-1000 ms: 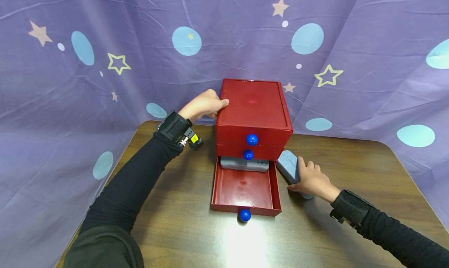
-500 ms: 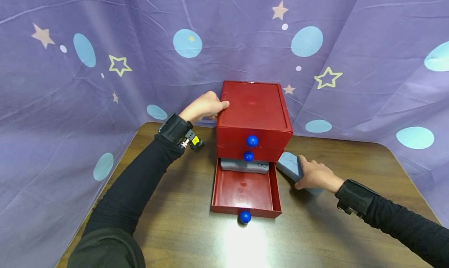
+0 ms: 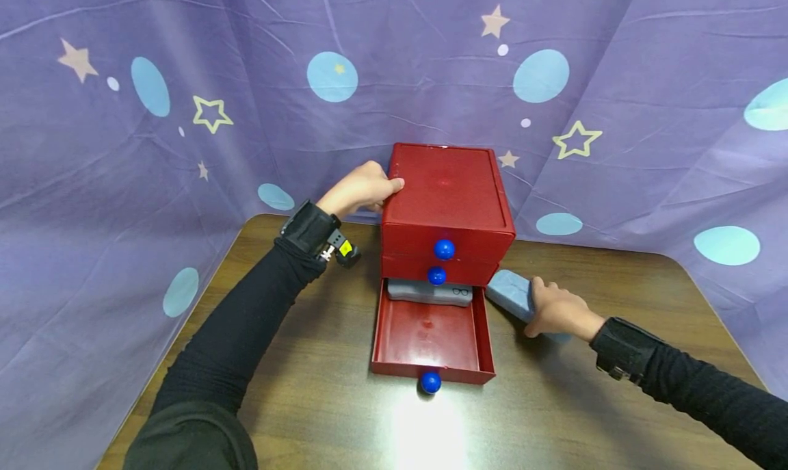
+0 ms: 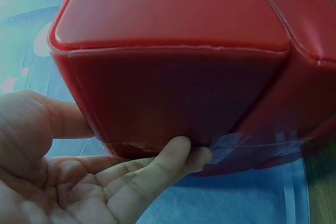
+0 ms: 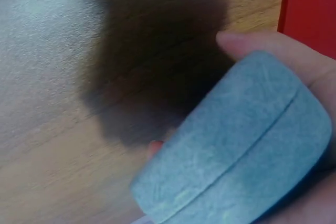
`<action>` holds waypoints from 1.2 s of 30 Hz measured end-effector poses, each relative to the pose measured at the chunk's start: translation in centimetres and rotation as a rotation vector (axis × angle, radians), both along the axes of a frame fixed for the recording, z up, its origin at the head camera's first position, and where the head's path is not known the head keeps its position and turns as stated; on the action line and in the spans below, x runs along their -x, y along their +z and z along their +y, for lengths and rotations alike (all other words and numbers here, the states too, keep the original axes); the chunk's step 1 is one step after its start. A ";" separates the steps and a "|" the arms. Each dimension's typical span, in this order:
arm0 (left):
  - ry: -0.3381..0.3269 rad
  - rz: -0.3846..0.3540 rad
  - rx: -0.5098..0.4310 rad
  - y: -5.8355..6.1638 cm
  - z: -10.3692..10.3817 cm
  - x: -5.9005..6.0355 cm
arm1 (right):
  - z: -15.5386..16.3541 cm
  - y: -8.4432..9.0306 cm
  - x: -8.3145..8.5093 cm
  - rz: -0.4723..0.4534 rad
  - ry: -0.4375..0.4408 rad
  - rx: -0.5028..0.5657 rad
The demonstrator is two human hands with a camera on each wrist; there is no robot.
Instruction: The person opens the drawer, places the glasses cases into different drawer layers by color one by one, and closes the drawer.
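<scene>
A red drawer cabinet (image 3: 446, 189) stands near the back of the table. My left hand (image 3: 362, 188) grips its left side, thumb over the top edge; in the left wrist view, thumb and fingers (image 4: 152, 174) close round an edge of it. The bottom drawer (image 3: 425, 333) is pulled out. At its back, partly under the cabinet, lies a grey case with a glasses print (image 3: 429, 293). To the right, my right hand (image 3: 557, 310) holds a blue-grey hard glasses case (image 3: 512, 294) (image 5: 236, 145), its lid seam showing in the right wrist view.
Blue round knobs (image 3: 444, 249) stick out from the drawer fronts, the lowest one (image 3: 430, 382) toward me. The wooden table (image 3: 308, 388) extends on both sides of the cabinet. Behind it hangs a purple cloth (image 3: 425, 59) with stars and dots.
My right hand has shifted a little to the right along the glasses case, and the case's near end has swung slightly right. My left hand keeps its grip on the cabinet.
</scene>
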State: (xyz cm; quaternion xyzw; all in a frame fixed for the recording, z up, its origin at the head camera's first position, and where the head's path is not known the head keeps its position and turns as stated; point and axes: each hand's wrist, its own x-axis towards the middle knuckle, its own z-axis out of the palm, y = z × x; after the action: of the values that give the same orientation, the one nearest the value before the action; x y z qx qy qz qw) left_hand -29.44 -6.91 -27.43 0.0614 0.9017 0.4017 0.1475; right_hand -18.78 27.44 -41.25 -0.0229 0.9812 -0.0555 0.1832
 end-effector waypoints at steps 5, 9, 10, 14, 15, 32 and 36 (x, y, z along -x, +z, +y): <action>0.005 0.005 0.007 0.0 0.0 0.0 | 0.5 0.0 0.1 0.000 0.011 0.015; 0.003 0.007 0.011 -0.1 0.0 0.1 | 1.2 0.1 0.2 0.008 0.029 0.037; 0.003 0.007 0.012 -0.1 0.0 0.1 | 1.4 0.1 0.2 0.009 0.033 0.047; 0.008 0.008 0.016 -0.1 0.0 0.1 | 2.1 0.2 0.1 0.002 0.063 0.096; 0.009 0.009 0.019 -0.2 0.0 0.1 | 2.3 0.2 0.0 -0.004 0.067 0.111; 0.001 0.023 0.030 0.1 0.1 -0.1 | 3.6 2.5 -1.6 0.066 0.268 0.393; 0.000 0.022 0.027 0.0 0.0 -0.2 | 3.6 3.2 -2.0 0.048 0.373 0.493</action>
State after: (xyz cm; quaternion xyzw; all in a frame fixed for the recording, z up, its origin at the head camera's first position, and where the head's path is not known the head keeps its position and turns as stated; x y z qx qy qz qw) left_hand -29.27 -6.87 -27.42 0.0638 0.9086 0.3889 0.1383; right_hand -16.82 31.05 -38.09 -0.2475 0.9212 -0.2566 0.1558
